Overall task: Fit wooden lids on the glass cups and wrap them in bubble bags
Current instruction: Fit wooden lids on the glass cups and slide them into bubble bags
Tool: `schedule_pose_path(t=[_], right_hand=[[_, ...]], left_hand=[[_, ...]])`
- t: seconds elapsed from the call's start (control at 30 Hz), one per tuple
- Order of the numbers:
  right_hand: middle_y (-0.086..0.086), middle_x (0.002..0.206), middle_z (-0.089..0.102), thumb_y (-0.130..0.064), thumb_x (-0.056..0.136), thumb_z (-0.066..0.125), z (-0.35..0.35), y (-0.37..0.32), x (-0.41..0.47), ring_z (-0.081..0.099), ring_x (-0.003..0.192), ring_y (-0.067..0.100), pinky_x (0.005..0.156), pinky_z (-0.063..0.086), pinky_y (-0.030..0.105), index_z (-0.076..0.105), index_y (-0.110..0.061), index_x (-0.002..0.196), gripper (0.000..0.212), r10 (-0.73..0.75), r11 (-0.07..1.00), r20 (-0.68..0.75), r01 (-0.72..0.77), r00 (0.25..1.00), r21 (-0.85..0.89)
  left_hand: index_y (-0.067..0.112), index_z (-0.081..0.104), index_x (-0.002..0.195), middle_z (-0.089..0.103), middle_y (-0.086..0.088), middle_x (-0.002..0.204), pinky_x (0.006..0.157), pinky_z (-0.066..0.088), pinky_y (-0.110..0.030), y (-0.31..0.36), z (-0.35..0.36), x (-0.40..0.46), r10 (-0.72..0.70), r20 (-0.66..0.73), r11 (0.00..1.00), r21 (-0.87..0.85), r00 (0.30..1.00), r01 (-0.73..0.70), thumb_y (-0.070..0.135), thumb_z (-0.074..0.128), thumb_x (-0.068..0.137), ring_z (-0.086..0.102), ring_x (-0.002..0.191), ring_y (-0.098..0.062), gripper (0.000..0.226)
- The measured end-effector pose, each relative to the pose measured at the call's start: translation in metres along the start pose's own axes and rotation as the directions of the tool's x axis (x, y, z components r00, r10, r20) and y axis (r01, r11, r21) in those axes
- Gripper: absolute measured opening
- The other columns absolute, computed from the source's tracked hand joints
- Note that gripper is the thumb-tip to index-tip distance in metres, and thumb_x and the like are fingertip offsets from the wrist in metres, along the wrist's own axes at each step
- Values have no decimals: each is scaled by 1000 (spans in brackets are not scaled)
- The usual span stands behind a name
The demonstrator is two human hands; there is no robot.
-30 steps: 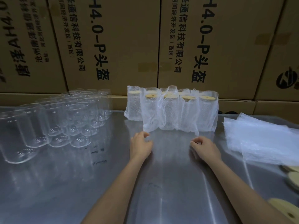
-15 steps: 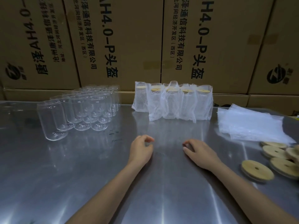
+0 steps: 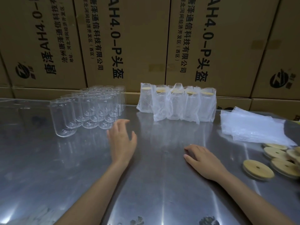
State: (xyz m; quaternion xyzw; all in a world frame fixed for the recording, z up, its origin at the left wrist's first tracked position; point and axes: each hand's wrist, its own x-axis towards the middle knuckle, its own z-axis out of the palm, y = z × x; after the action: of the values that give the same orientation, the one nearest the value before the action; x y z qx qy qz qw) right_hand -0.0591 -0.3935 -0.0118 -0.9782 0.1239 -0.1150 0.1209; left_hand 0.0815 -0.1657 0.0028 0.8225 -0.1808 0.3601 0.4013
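Several empty glass cups (image 3: 90, 109) stand in a cluster at the left back of the steel table (image 3: 146, 184). A row of several lidded cups wrapped in bubble bags (image 3: 177, 103) stands at the back centre. A pile of flat bubble bags (image 3: 253, 127) lies at the right. Round wooden lids (image 3: 258, 168) lie near the right edge. My left hand (image 3: 121, 142) hovers open, fingers spread, just right of the nearest glass cups and holds nothing. My right hand (image 3: 203, 158) rests flat on the table, empty.
Large cardboard boxes (image 3: 129, 43) with printed text form a wall along the table's back edge. Bare steel surface lies between my hands and in front of them.
My left hand has opened and moved left and forward toward the glass cups. The right hand has flattened on the table. The view has pulled back and shifted, showing more lids at the right.
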Motion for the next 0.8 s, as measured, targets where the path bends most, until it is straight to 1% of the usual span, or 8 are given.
schedule_pose_path(t=[0.07, 0.13, 0.2, 0.27, 0.33, 0.47, 0.67, 0.8], right_hand=[[-9, 145, 42, -47, 100, 38, 0, 0, 0, 34, 135, 12, 108, 27, 27, 42, -30, 136, 40, -3, 1000, 0, 3, 1000, 8], [-10, 144, 42, -47, 99, 39, 1, 2, 1, 34, 134, 11, 108, 28, 27, 43, -30, 135, 40, -3, 1000, -6, 3, 1000, 12], [-12, 144, 42, -48, 99, 39, 3, 4, 2, 34, 135, 10, 109, 28, 27, 43, -32, 135, 40, -2, 1000, -10, 2, 1000, 14], [-13, 144, 41, -49, 98, 39, 5, 6, 3, 32, 135, 9, 109, 27, 27, 43, -33, 135, 40, -1, 1000, -17, 1, 1000, 18], [-14, 144, 41, -49, 98, 40, 7, 8, 5, 32, 135, 8, 109, 27, 27, 43, -34, 134, 39, -2, 1000, -20, 2, 1000, 19], [-17, 139, 42, -51, 97, 41, 9, 11, 7, 33, 132, 7, 107, 28, 27, 43, -38, 130, 36, 0, 1000, -24, 0, 1000, 24], [-25, 127, 38, -54, 95, 41, 10, 12, 10, 31, 129, 5, 103, 30, 26, 42, -45, 126, 33, 19, 999, -30, -18, 999, 42], [-23, 129, 39, -55, 94, 41, 10, 10, 10, 31, 128, 6, 103, 30, 28, 43, -45, 126, 32, 32, 999, -25, -31, 999, 35]], left_hand=[[3, 52, 126, 47, -18, 133, 110, 25, -48, -29, -7, 17, -96, -70, 991, 83, 993, 101, 11, 68, 81, 43, 125, -35, 48], [1, 46, 132, 41, -22, 139, 110, 21, -47, -61, -15, 32, -270, -154, 953, 99, 951, 286, 14, 71, 80, 38, 129, -38, 59], [1, 40, 135, 37, -23, 141, 107, 26, -48, -91, -25, 44, -474, -253, 871, 4, 843, 491, 17, 74, 78, 38, 128, -41, 69], [1, 35, 138, 33, -23, 144, 104, 30, -50, -113, -33, 54, -620, -308, 778, -122, 721, 617, 21, 76, 77, 38, 126, -42, 76], [0, 30, 140, 30, -23, 146, 105, 31, -50, -130, -37, 62, -646, -310, 760, -171, 697, 628, 24, 78, 75, 37, 127, -43, 84], [-2, 22, 144, 24, -23, 148, 109, 25, -46, -155, -36, 76, -617, -274, 786, -173, 738, 593, 28, 84, 70, 31, 134, -40, 100], [-1, -8, 150, -3, -21, 159, 118, 8, -44, -178, -35, 97, -714, -109, 692, -267, 692, 671, 37, 83, 72, 1, 148, -31, 126], [-2, -5, 151, 7, -20, 159, 118, 16, -44, -185, -35, 104, -730, -94, 674, -259, 677, 691, 34, 80, 76, 13, 147, -34, 118]])
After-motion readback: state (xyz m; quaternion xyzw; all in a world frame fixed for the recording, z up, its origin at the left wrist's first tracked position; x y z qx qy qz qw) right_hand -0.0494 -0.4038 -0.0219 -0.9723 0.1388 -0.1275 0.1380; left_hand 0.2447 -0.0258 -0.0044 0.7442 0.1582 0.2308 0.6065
